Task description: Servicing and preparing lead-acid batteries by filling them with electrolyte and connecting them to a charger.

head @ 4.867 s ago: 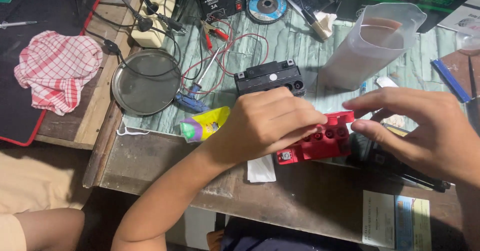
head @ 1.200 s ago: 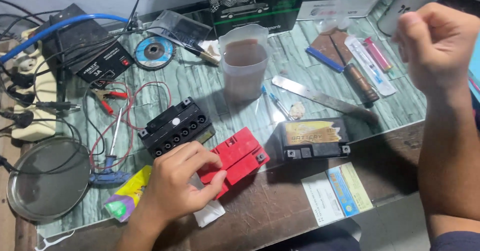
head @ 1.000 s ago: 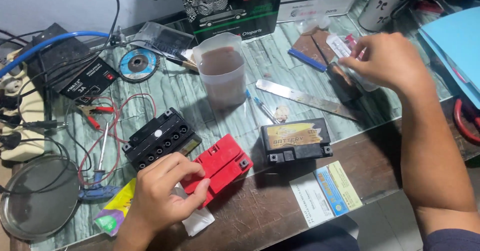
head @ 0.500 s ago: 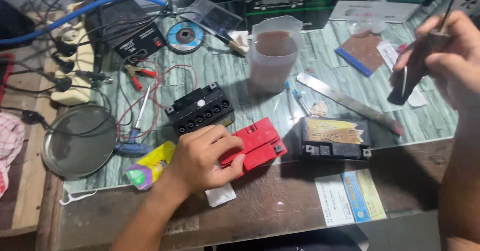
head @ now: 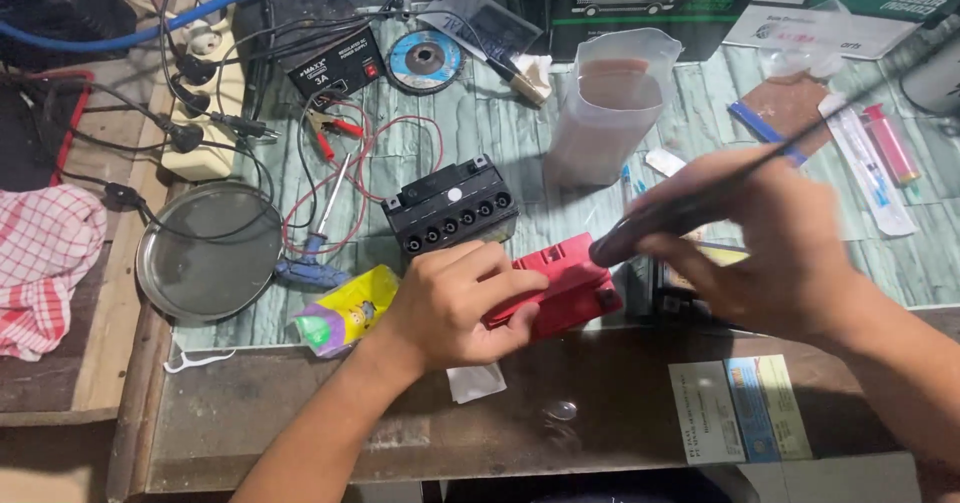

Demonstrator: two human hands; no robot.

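My left hand (head: 455, 303) grips a red plastic block (head: 572, 283) that lies at the front of the green-patterned table top (head: 480, 133). My right hand (head: 770, 238) holds a thin dark rod-like tool (head: 700, 208), its thick end just above the red block's right side. Behind the red block stands a small black battery case (head: 452, 206) with a row of round holes. Another dark battery (head: 690, 288) is mostly hidden under my right hand.
A translucent measuring jug (head: 612, 103) with brownish liquid stands behind. Left: a round metal lid (head: 208, 253), a blue-handled screwdriver (head: 310, 263), red clip leads (head: 335, 133), a power strip (head: 205, 103), a checked cloth (head: 45, 263). A grinding disc (head: 425, 61), syringes (head: 885, 148) and a yellow tube (head: 345, 311) lie about.
My right hand picked up the dark rod at the far right and brought it down-left over the red block. My left hand stayed on the red block.
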